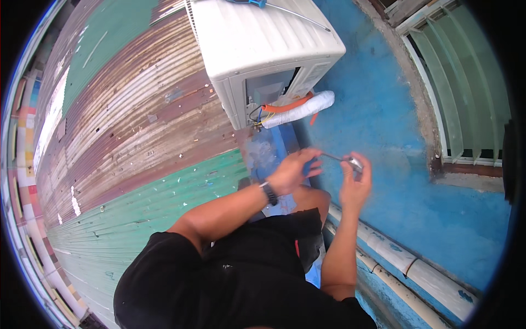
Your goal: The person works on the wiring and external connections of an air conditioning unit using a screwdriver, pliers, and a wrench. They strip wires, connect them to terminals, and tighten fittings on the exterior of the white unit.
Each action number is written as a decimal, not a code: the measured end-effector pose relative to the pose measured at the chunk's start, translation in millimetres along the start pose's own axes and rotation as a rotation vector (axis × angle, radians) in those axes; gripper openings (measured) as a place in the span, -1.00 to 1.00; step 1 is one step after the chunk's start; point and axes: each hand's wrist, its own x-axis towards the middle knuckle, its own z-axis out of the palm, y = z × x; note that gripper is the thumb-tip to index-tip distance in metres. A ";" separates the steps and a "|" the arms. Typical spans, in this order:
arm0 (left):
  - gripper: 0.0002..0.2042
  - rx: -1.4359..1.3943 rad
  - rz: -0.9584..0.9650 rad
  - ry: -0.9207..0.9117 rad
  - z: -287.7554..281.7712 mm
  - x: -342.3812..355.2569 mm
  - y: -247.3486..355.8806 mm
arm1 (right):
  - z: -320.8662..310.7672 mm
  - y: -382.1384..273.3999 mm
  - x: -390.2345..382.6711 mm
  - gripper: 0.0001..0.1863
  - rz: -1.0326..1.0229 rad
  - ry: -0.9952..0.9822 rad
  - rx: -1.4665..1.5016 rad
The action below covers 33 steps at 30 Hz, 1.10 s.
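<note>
My left hand, a dark watch on its wrist, is closed around a thin-shafted tool with what looks like a blue handle; motion blurs it. The shaft reaches across to my right hand, whose fingers pinch a small silvery metal piece. Whether shaft and piece touch is unclear. Beyond my hands stands a white outdoor air-conditioner unit with an opening in its side. From that side hang a white-wrapped pipe, an orange corrugated tube and several thin wires.
A long-shafted screwdriver with a blue handle lies on top of the unit. On the left spreads a rusty and green corrugated roof. A blue wall with a louvred window rises on the right, with white pipes along its foot.
</note>
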 end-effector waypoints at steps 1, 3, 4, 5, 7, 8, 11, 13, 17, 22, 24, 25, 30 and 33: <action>-0.71 0.174 -0.094 0.076 -20.1 -11.0 0.4 | 7.6 30.9 -7.3 -0.74 0.081 -0.035 0.223; -0.73 0.277 -0.336 0.249 -66.8 -26.2 1.0 | 38.6 84.3 -20.9 -0.60 0.313 -0.061 0.692; -0.74 0.322 -0.328 0.352 -104.8 -30.4 -13.2 | 62.2 108.2 -28.8 -0.60 0.348 -0.068 0.693; -0.74 0.372 -0.321 0.448 -145.7 -30.3 -28.7 | 86.8 131.8 -34.4 -0.61 0.562 -0.139 1.047; -0.75 0.396 -0.238 0.523 -200.4 -26.2 -40.3 | 132.4 175.9 -45.5 -0.66 0.901 -0.234 1.430; -0.75 0.426 -0.128 0.586 -224.4 -24.6 -44.3 | 155.4 193.0 -53.7 -0.70 1.030 -0.275 1.459; -0.73 0.375 -0.038 0.677 -295.1 1.2 -50.7 | 214.9 248.0 -73.5 -0.73 1.268 -0.575 1.350; -0.69 0.417 0.053 0.712 -297.9 26.7 -43.3 | 242.7 252.2 -74.7 -0.71 1.289 -0.847 0.712; -0.63 0.372 0.131 0.720 -300.4 58.7 -6.9 | 276.9 212.7 -31.7 -0.68 0.998 -1.005 0.179; -0.61 0.222 0.240 0.642 -298.1 105.5 1.7 | 304.1 222.0 -13.0 -0.62 0.231 -0.927 -0.387; -0.61 0.216 0.275 0.600 -295.8 113.7 -1.1 | 305.7 221.3 -9.2 -0.63 0.237 -0.949 -0.372; -0.62 0.208 0.299 0.594 -295.1 117.6 -1.6 | 307.2 222.6 -5.1 -0.67 0.096 -0.946 -0.386; -0.63 0.124 0.279 0.625 -297.9 114.3 -5.4 | 312.2 200.0 7.4 -0.77 -0.334 -0.933 -0.677; -0.63 0.053 0.295 0.615 -292.1 117.2 -6.6 | 311.0 195.2 18.3 -0.78 -0.569 -0.891 -0.788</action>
